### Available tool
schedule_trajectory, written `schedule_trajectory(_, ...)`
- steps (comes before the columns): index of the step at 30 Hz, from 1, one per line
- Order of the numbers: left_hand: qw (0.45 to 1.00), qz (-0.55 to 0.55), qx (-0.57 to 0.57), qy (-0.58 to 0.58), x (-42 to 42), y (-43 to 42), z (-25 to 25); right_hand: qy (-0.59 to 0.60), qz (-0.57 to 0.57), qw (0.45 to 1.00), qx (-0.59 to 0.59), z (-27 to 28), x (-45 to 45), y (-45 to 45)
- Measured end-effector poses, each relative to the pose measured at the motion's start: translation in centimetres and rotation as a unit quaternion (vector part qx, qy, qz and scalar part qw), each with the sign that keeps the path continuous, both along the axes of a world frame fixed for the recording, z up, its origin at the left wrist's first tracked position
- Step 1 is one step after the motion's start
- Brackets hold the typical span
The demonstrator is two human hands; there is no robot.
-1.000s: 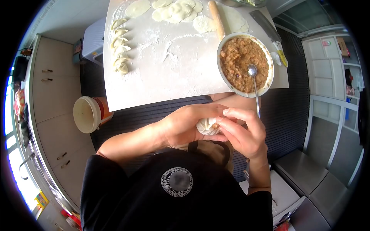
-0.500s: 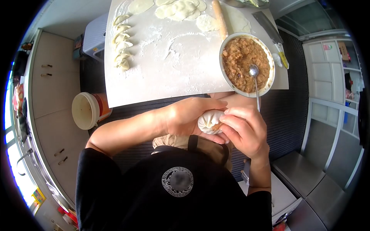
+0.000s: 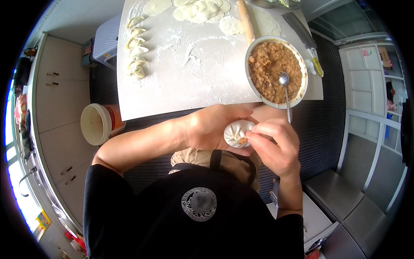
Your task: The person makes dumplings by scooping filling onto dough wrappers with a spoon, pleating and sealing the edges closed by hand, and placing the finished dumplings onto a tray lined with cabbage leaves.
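A round white pleated bun [image 3: 236, 129] rests in my left hand [image 3: 209, 129], whose fingers curl under and around it. Brown filling shows through an opening at the bun's lower right. My right hand [image 3: 278, 144] pinches the dough edge beside that opening with thumb and forefinger. Just beyond my hands, at the near right of the table, stands a white bowl [image 3: 304, 82] of brown minced filling [image 3: 269, 58]. A metal spoon [image 3: 283, 79] lies in it, its handle reaching over the rim towards my right hand.
On the white, floury table [image 3: 185, 88] are a row of folded dumplings [image 3: 137, 51], stacked dough rounds [image 3: 202, 11], a rolling pin [image 3: 246, 21] and a large knife [image 3: 299, 30]. A bucket [image 3: 95, 125] stands on the floor at the left.
The bun has turned slightly in my left hand and shifted a little right. My right finger and thumb have closed in nearer its middle, and the filling opening looks smaller.
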State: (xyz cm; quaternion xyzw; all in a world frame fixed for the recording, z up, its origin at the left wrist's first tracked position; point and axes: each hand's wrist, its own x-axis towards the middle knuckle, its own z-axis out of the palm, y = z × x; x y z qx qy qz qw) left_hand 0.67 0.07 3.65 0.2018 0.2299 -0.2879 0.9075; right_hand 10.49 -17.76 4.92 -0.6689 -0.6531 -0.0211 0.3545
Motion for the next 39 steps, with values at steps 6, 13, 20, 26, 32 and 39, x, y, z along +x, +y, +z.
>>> schedule_trajectory(6,0.996,-0.081,-0.017,-0.034,0.5,0.0,-0.7,0.051,0.039,0.998,-0.021,0.4,0.2,0.2)
schedule_trajectory(13,0.985,-0.140,0.056,-0.083,1.5,0.2,0.3,0.063,0.046,0.996,-0.051,0.9,0.4,0.3)
schedule_trajectory(20,0.965,-0.228,0.074,-0.103,2.4,0.9,1.1,0.061,0.057,0.996,-0.038,1.1,0.2,0.8)
schedule_trajectory(26,0.946,-0.298,0.101,-0.079,3.4,0.9,2.0,0.037,0.107,0.992,-0.060,1.8,0.6,1.4)
schedule_trajectory(32,0.951,-0.285,0.099,-0.068,3.3,0.6,1.1,0.053,0.086,0.994,-0.040,1.6,0.7,1.1)
schedule_trajectory(39,0.963,-0.255,0.039,-0.081,3.1,0.9,0.1,0.043,0.055,0.997,-0.041,0.6,0.7,0.3)
